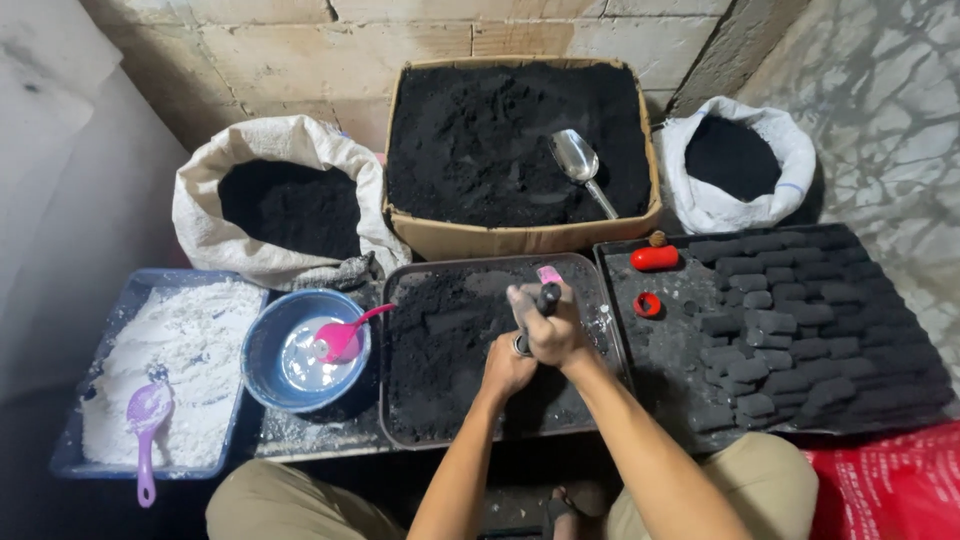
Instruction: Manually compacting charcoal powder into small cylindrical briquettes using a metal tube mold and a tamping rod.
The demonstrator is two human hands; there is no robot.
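Both hands work over a dark metal tray point(392, 400) filled with black powder. My right hand point(548, 325) grips the top of a black rod-like press tool point(549, 296) with a pink end, held upright. My left hand point(505, 368) is closed around the tool's lower metal tube, just above the powder. Both hands are smeared black. To the right, a black board point(680, 370) holds rows of pressed black briquettes point(790, 320), a red cylinder point(654, 258) and a small red ring point(647, 304).
A cardboard box point(520, 238) of black powder holds a metal scoop point(580, 163). White sacks of black powder stand at left point(215, 225) and right point(740, 205). A blue bowl point(262, 360) with a pink spoon point(342, 335) sits beside a blue tray point(75, 440) of white powder with a purple scoop point(147, 420).
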